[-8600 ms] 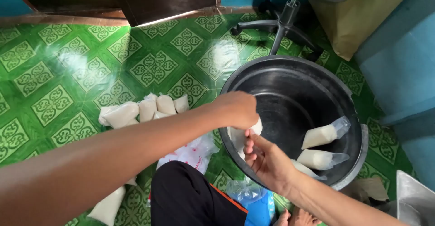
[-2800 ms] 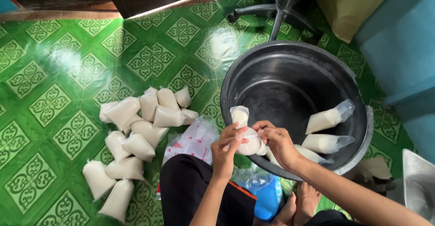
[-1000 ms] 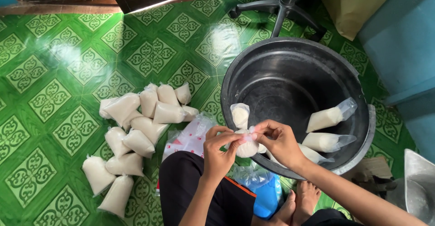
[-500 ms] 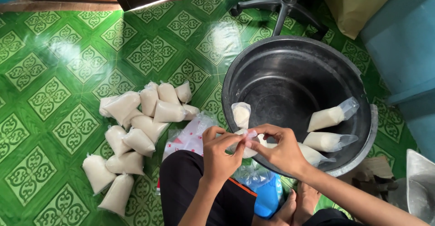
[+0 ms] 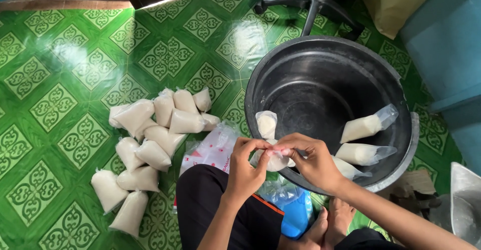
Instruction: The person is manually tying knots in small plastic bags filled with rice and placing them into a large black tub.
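My left hand (image 5: 247, 167) and my right hand (image 5: 309, 159) meet over the near rim of a big grey metal basin (image 5: 320, 64). Both pinch the neck of a small clear plastic bag of white liquid (image 5: 274, 161) held between them. Just beyond my fingers another filled bag (image 5: 266, 124) stands upright inside the basin. Three more filled bags (image 5: 368, 125) lie against the basin's right wall, their necks loose.
Several tied white bags (image 5: 150, 144) lie heaped on the green patterned floor at left. A red-and-white plastic packet (image 5: 213, 149) rests by my knee, a blue bag (image 5: 293, 212) under it. An office chair base (image 5: 313, 2) stands behind the basin.
My hands have shifted slightly toward me along the bag's neck, fingers working closer together. The basin, the bags inside it and the floor pile have not moved.
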